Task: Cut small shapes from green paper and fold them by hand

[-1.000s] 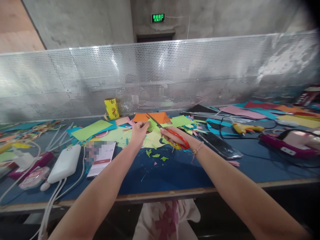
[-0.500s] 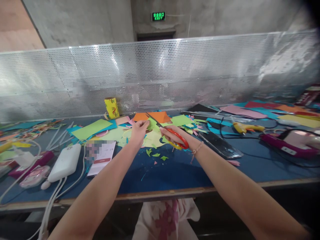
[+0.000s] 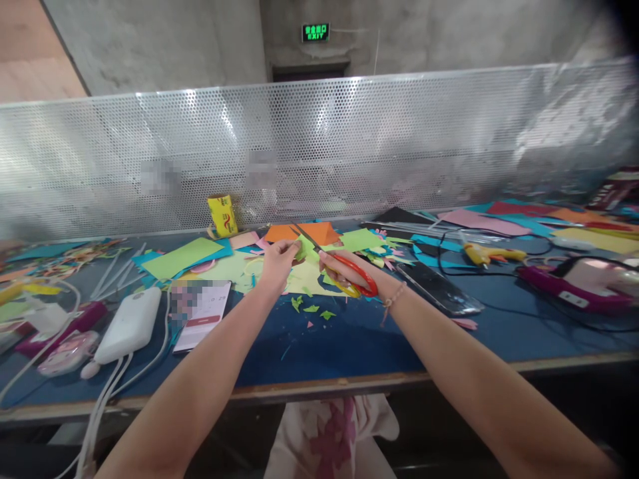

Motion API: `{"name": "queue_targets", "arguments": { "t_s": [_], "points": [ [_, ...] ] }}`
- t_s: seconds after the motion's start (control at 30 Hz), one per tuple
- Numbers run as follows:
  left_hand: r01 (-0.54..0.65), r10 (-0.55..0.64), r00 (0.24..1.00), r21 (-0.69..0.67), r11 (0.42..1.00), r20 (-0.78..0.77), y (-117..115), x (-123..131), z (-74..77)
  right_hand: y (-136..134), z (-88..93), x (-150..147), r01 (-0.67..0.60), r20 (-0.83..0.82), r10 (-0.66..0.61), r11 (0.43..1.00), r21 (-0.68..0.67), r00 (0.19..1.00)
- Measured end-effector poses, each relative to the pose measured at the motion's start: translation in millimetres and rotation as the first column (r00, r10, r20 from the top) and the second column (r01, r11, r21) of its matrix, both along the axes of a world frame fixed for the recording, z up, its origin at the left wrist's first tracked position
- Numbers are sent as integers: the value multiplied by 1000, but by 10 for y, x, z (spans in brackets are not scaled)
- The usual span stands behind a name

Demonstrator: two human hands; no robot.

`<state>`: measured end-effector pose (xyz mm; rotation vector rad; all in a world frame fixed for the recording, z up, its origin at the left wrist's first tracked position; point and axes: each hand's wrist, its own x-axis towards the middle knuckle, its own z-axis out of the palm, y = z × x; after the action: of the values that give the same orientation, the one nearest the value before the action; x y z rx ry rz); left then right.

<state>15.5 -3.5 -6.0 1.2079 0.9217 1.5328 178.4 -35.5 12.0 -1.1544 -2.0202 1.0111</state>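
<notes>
My left hand [image 3: 276,264] pinches a small green paper piece [image 3: 302,249] above the blue table [image 3: 349,339]. My right hand [image 3: 344,274] grips red-handled scissors [image 3: 357,276], fingers through the loops. The blades [image 3: 305,237] point up and left, meeting the green piece at its right edge. Small green snippets [image 3: 312,308] lie on the table just below both hands. A pale yellow sheet [image 3: 309,278] lies under them.
A phone [image 3: 202,311] and a white power bank [image 3: 130,324] with cables lie to the left. A dark phone [image 3: 439,289], a yellow glue gun [image 3: 492,254] and a purple device [image 3: 582,286] lie to the right. Coloured paper sheets cover the back, against a perforated metal screen [image 3: 319,146].
The hands and scissors have stayed almost in place; the scissors shifted very slightly on the green piece.
</notes>
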Motion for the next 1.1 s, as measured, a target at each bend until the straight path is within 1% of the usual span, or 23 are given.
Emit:
{"name": "queue_targets", "arguments": {
  "t_s": [0.1,0.23,0.37,0.47,0.53,0.6,0.67,0.7,0.73,0.77,0.8,0.83,0.87,0.9,0.93,1.0,1.03,1.1],
  "points": [
    [-15,15,1000,12,1000,-19,13,-2,-13,8,-1,-1,14,8,-14,1000,10,1000],
    [-1,2,999,24,1000,-33,21,-4,-20,10,4,-5,39,9,-40,999,29,999],
    [2,0,999,37,999,-39,12,-4,-20,6,15,-10,106,43,-109,993,59,993],
    [6,-3,999,50,999,-45,4,-2,-21,20,5,-19,132,62,-137,988,76,989],
    [13,-11,999,42,999,-49,4,-1,-22,51,-13,-25,149,60,-156,983,107,986],
    [17,-16,999,26,1000,-46,10,-3,-23,105,-29,-17,190,79,-203,971,146,976],
    [14,-14,999,10,1000,-39,23,-12,-24,183,-41,19,251,153,-283,947,199,947],
    [14,-14,999,-1,1000,-36,32,-20,-25,228,-47,53,289,212,-345,923,255,914],
    [19,-19,999,-16,1000,-36,44,-31,-28,275,-53,96,319,270,-410,891,324,871],
    [29,-30,999,-35,999,-42,57,-44,-33,321,-62,148,326,279,-468,841,432,838],
    [39,-43,997,-55,998,-61,73,-60,-40,364,-72,206,331,273,-514,794,510,813],
    [50,-56,994,-69,996,-95,91,-79,-51,402,-85,264,334,284,-538,775,536,793],
    [52,-64,986,-76,996,-155,109,-100,-63,432,-98,321,334,309,-549,775,537,777],
    [26,-43,967,-67,997,-253,127,-123,-77,453,-111,370,349,335,-562,780,519,756],
    [6,-18,932,-33,999,-361,145,-146,-91,466,-125,409,349,367,-551,800,488,750],
    [-18,2,844,-25,1000,-536,173,-188,-120,470,-149,451,315,430,-502,844,435,751],
    [-28,9,769,-20,999,-639,183,-207,-134,465,-161,453,282,463,-467,866,413,753],
    [-35,16,590,-7,999,-807,194,-234,-160,443,-185,425,209,532,-398,901,379,748]
  ]
}}
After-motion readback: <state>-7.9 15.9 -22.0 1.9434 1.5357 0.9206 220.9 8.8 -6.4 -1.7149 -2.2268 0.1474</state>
